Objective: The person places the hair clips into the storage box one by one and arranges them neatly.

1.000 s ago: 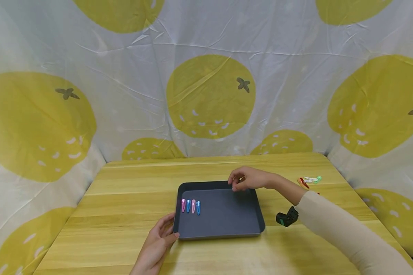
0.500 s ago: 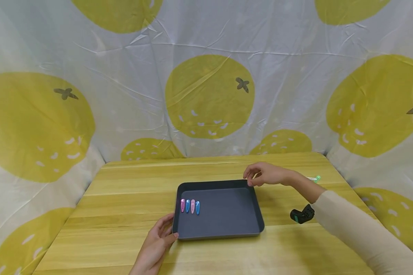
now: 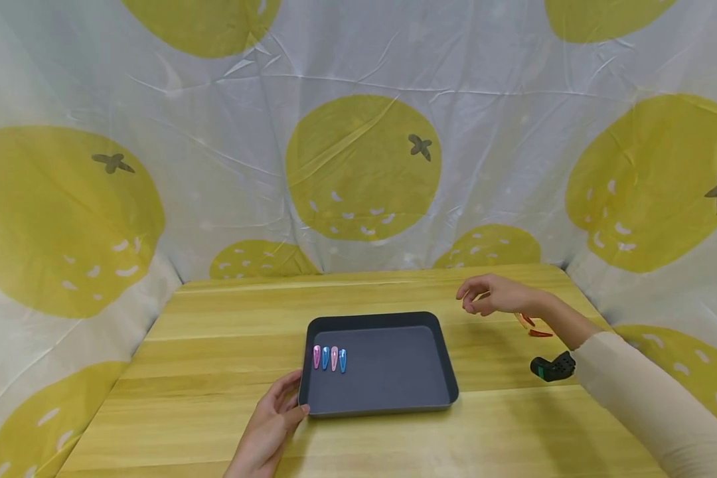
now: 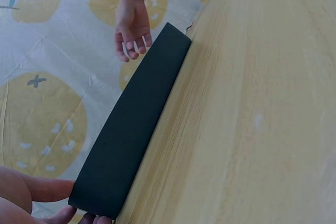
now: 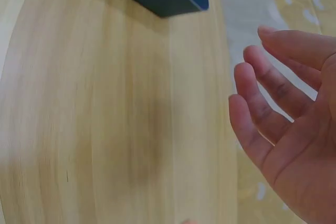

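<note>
A dark grey rectangular tray [image 3: 394, 375] lies on the wooden table. Inside its left end, several pink and blue snap hair clips [image 3: 334, 358] stand side by side in a row. My left hand [image 3: 269, 421] grips the tray's near left corner, its thumb at the rim; the left wrist view shows thumb and fingers about the corner. Beyond the tray's far right corner, my right hand [image 3: 494, 295] hovers above the table. Its fingers are loosely bent with nothing between them, as the right wrist view confirms. Red and orange hair clips [image 3: 540, 333] lie beneath the right forearm, partly hidden.
A black angled object [image 3: 552, 367] with a green mark appears right of the tray, beside the right sleeve; whether it touches the table I cannot tell. White cloth [image 3: 358, 60] printed with yellow fruit hangs behind the table [image 3: 215, 345] and along its sides.
My right hand has moved from over the tray's far right corner out to the right, and the black object has shifted right along with the arm. The left hand and the clip row stay put.
</note>
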`<action>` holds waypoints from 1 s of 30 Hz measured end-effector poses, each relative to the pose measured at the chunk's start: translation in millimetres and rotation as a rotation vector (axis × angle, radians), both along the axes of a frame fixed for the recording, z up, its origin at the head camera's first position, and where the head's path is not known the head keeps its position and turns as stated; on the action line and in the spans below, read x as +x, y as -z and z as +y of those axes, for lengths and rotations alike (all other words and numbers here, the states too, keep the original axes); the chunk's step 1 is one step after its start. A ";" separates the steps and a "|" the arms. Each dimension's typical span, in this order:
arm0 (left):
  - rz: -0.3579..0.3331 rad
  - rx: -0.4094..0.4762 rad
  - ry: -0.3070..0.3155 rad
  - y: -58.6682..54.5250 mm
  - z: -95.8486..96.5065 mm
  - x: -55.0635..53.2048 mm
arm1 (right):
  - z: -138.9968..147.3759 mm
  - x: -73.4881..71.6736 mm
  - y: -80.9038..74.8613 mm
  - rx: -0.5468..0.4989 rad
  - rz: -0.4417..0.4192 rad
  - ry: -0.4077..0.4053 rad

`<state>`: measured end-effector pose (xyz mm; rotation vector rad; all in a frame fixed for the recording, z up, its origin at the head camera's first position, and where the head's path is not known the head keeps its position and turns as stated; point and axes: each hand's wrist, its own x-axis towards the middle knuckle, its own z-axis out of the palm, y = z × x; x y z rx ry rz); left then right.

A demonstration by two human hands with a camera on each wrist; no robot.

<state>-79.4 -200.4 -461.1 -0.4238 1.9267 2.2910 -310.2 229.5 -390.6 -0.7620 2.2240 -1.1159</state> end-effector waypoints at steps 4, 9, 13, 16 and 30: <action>-0.005 0.004 0.002 -0.5 -0.4 -0.1 | 16.4 0.4 -0.7 0.006 0.000 0.009; -0.003 0.000 0.002 0.2 -0.2 -0.6 | 40.3 -1.3 0.5 0.049 -0.008 0.026; -0.002 -0.003 -0.001 0.6 0.0 -0.9 | 62.6 -3.1 4.5 0.079 -0.022 0.027; -0.007 -0.004 -0.002 0.4 0.1 -1.1 | 78.0 -3.5 8.2 0.078 -0.056 0.048; -0.009 -0.001 -0.009 0.6 0.3 -1.1 | 117.3 -1.0 22.7 0.043 -0.138 0.097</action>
